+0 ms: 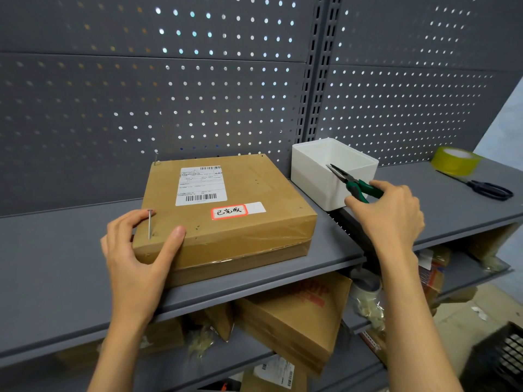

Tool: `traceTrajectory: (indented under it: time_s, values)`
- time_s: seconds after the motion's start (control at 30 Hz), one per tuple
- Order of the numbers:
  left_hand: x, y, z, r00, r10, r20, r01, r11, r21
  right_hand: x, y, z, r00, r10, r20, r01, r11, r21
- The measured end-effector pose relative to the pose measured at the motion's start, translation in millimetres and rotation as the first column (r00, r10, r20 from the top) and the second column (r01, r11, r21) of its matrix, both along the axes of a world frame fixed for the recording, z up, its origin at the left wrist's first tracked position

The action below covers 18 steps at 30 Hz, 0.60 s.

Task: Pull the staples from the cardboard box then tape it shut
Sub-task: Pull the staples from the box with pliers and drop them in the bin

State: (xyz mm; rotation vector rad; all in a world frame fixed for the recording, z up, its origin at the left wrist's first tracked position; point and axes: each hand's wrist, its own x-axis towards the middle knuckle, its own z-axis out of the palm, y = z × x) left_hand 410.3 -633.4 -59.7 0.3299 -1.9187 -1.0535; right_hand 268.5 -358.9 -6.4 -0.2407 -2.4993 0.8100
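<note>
Head view | worn camera, wide-angle | faces forward and down onto a grey shelf (254, 284) and pegboard (169, 94) | close range, both forearms entering from below

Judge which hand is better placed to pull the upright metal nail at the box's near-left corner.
Right. The right hand already grips the green-handled needle-nose pliers, while the left hand steadies the brown cardboard box beside the upright metal nail.
</note>
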Motion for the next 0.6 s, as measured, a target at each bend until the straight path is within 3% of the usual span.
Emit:
traceTrajectory:
  time_s: [0.43, 0.6]
  values:
    - [0.0, -0.2, 0.0, 1.0, -0.008, 0.003, 0.008, 1.0, 0.004, 12.4, -11.2, -4.7, 0.999, 0.025, -0.043, -0.03, 0.991, -0.134]
    - [-0.1, -0.5, -0.5, 1.0, -0.001, 0.007, 0.001, 1.0, 0.004, 17.2, -18.5, -5.0, 0.997, 0.074, 0.007, -0.072, 0.987, -0.147]
